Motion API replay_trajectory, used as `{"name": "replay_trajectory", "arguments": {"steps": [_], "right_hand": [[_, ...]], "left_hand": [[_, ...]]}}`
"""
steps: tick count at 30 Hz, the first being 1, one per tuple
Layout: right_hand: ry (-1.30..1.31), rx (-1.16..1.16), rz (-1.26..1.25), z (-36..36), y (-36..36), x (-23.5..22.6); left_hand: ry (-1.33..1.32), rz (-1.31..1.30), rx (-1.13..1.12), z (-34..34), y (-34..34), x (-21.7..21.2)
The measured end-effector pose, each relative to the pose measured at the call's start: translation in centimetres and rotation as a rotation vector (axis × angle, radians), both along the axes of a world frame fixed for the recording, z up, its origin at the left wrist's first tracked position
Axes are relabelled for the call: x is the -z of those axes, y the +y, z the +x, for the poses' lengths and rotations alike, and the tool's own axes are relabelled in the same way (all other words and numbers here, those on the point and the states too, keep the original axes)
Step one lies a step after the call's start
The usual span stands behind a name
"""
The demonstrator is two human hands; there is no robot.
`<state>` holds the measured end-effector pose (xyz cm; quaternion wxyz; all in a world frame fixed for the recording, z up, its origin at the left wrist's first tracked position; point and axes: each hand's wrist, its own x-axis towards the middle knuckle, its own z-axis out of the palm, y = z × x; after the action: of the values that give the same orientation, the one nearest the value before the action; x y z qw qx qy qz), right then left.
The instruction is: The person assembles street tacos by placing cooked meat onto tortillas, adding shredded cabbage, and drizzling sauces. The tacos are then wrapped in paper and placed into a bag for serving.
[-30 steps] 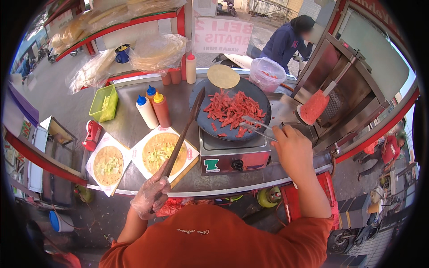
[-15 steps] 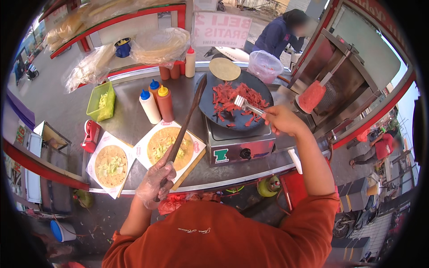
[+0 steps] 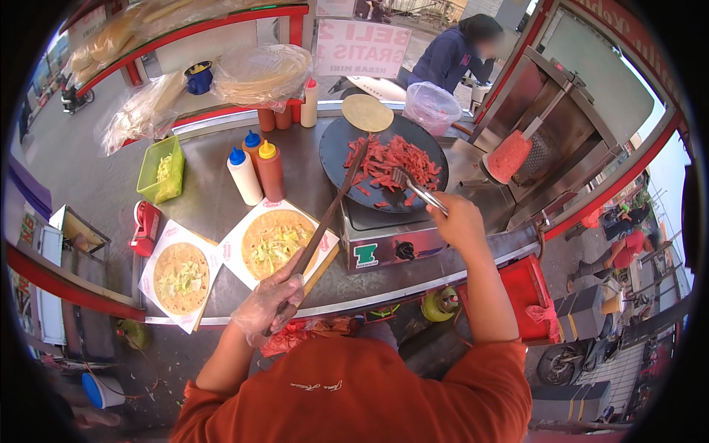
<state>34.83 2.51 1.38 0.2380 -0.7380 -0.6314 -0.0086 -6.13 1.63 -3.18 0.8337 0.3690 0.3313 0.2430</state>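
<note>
My body: orange shirt, one gloved hand, one bare.

I'm wearing an orange short-sleeved shirt, plain cloth, with a small pale script mark stitched or printed near the middle of the chest, too small to make out. Sleeves end above my elbows; both forearms are uncovered below them. My left hand [image 3: 267, 301] has a thin clear plastic glove over it, loose and crinkled, shiny in spots, its cuff ending at about the wrist. My right hand [image 3: 458, 220] wears no glove. No watch, rings or bands visible on either wrist.
</note>
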Motion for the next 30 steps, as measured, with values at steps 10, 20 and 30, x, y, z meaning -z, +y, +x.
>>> {"name": "replay_trajectory", "arguments": {"steps": [10, 20, 30], "right_hand": [[0.299, 0.186, 0.135, 1.5, -3.3, 2.8], [-0.01, 0.271, 0.1, -0.1, 2.3, 4.9], [-0.021, 0.214, 0.099, -1.1, 4.6, 1.2]], "left_hand": [[0.025, -0.014, -0.006, -0.1, -1.3, 1.0], [-0.013, -0.003, 0.043, 0.5, -0.8, 1.2], [-0.03, -0.019, 0.058, -0.2, 1.4, 0.8]]}}
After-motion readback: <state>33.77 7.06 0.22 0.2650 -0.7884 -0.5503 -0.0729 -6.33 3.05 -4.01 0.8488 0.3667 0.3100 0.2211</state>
